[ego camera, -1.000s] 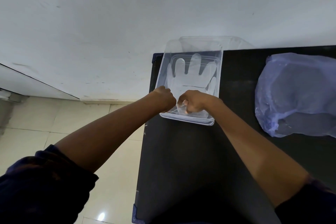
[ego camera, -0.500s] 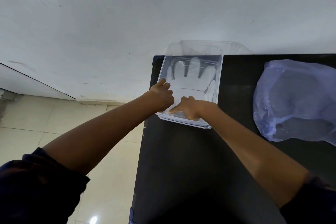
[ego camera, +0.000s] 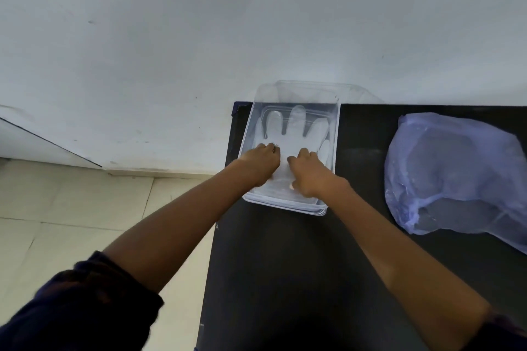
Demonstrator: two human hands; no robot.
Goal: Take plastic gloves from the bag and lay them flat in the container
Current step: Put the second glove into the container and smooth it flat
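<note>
A clear rectangular plastic container [ego camera: 336, 134] stands at the back left corner of the black table. A translucent plastic glove [ego camera: 296, 128] lies flat inside it, fingers pointing to the wall. My left hand [ego camera: 261, 162] and my right hand [ego camera: 309, 172] both rest palm down on the glove's lower half, fingers spread on the plastic, holding nothing. The near part of the glove is hidden under them. A bluish translucent plastic bag [ego camera: 456, 174] lies on the table at the right, apart from both hands.
The black table [ego camera: 285, 265] ends just left of the container, with pale floor tiles [ego camera: 71, 214] below. A white wall [ego camera: 256, 23] rises right behind the container. A clear lid [ego camera: 313, 90] leans behind the container against the wall.
Both hands were closed fists at the container's near edge; they have opened and slid farther in, over the glove toward its fingers.
</note>
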